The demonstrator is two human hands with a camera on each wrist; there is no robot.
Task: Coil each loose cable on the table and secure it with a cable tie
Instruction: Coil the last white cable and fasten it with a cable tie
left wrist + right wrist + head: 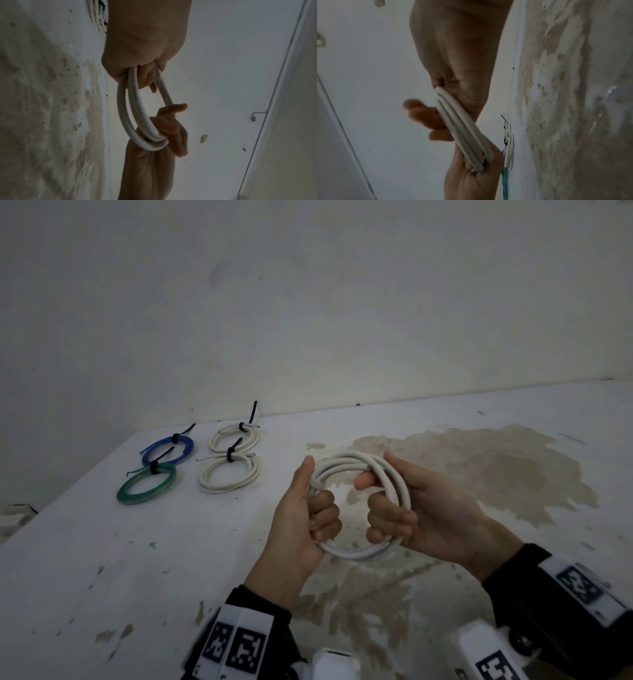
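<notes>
A white cable (346,465) is wound into a coil of several loops and held above the table between both hands. My left hand (310,515) grips the coil's left side, fingers curled through the ring and thumb up. My right hand (394,508) grips the right side, fingers wrapped round the loops. In the left wrist view the white cable (133,112) hangs as an oval from my left hand (145,67) down to my right hand (169,129). In the right wrist view the loops (462,127) run from my right hand (440,108) to my left hand (471,169). No tie shows on this coil.
At the back left of the white table (102,559) lie tied coils: a blue one (169,450), a green one (146,488) and two white ones (234,436) (229,475), each with a black cable tie. A brown stain (479,474) covers the table's right. A wall stands behind.
</notes>
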